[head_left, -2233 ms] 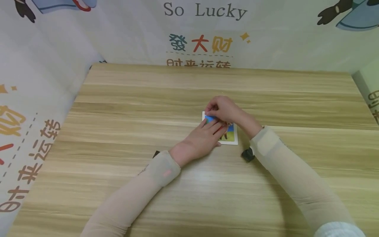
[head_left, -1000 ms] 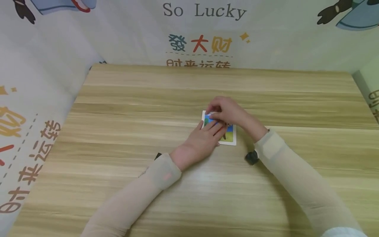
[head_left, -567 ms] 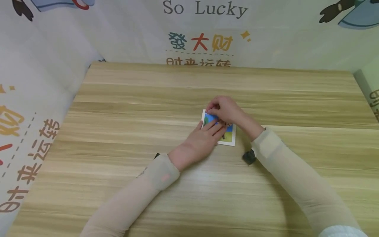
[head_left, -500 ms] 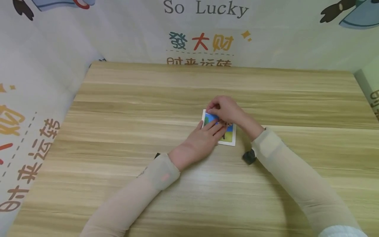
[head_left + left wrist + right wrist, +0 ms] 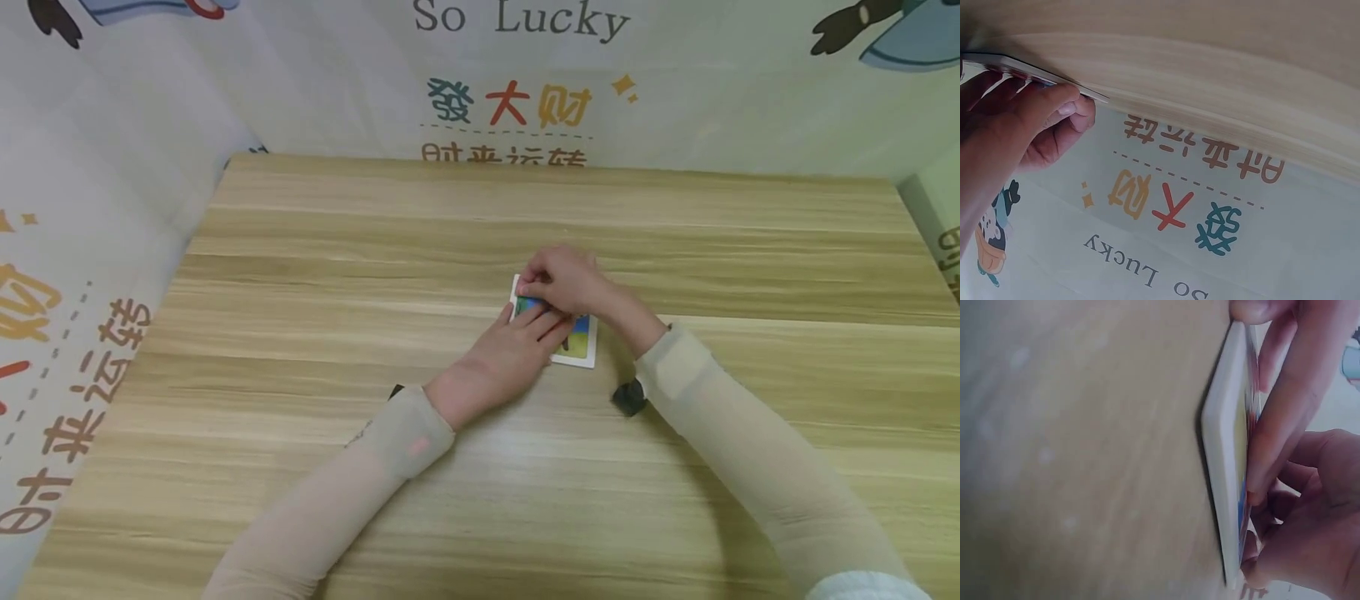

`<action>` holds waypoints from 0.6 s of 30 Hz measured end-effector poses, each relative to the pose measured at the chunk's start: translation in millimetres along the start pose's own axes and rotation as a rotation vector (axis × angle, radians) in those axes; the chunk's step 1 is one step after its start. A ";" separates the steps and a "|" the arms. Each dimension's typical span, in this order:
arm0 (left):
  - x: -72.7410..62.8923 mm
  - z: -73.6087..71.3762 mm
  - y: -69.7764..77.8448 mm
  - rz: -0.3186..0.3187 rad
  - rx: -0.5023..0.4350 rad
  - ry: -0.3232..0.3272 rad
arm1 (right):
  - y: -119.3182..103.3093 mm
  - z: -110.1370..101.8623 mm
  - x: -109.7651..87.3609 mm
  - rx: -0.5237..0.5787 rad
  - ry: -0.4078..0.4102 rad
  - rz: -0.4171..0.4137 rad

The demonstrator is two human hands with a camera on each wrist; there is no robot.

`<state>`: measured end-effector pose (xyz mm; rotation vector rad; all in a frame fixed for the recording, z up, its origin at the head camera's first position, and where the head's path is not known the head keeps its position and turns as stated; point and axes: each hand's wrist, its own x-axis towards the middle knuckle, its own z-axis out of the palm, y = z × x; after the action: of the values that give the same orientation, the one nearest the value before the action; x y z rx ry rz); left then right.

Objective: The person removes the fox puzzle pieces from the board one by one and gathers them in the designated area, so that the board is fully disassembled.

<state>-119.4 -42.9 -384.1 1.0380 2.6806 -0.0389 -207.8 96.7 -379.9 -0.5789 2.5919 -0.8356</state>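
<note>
A thin, flat picture board (image 5: pixel 577 346) with a white border and a blue, green and yellow print lies on the wooden table. My left hand (image 5: pixel 498 358) rests across it with spread, nearly straight fingers, hiding much of the print. Over its far left corner, the thumb and forefinger of my right hand (image 5: pixel 566 279) are bent together in a pinch at the border. The left wrist view has this right hand (image 5: pixel 1041 122) with thumb and forefinger tips at the board's edge (image 5: pixel 1079 87). From the right wrist, the board's pale side (image 5: pixel 1219 434) shows with left fingers (image 5: pixel 1272 437) across its face.
Wood-grain tabletop (image 5: pixel 337 250) surrounds the board. A printed white cloth (image 5: pixel 322 83) hangs behind the table and along its sides. Black wrist camera parts show at the left cuff (image 5: pixel 396 390) and the right cuff (image 5: pixel 628 397).
The right thumb and forefinger have shifted slightly nearer and to the left along the board's far left corner. The left hand stays spread on the board, almost unmoved.
</note>
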 end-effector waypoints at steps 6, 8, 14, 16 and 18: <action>0.7 -0.5 -1.6 0.007 0.002 -0.033 | 11.7 -4.2 -4.8 0.110 0.016 -0.021; 0.6 -0.4 -1.1 0.005 0.005 -0.050 | 16.0 -6.4 -8.1 0.115 0.029 -0.024; -1.2 -0.6 4.1 0.001 0.017 -0.022 | 19.7 -9.0 -15.1 0.078 0.067 -0.028; -1.9 -0.6 6.3 -0.004 0.024 0.000 | 18.8 -9.6 -16.3 0.071 0.071 -0.029; -2.5 -0.7 7.9 -0.011 0.032 0.009 | 18.2 -9.5 -16.7 0.066 0.074 -0.025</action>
<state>-112.5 -38.6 -382.3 1.0357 2.7019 -0.0798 -202.7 122.7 -380.5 -0.5733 2.6172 -0.9642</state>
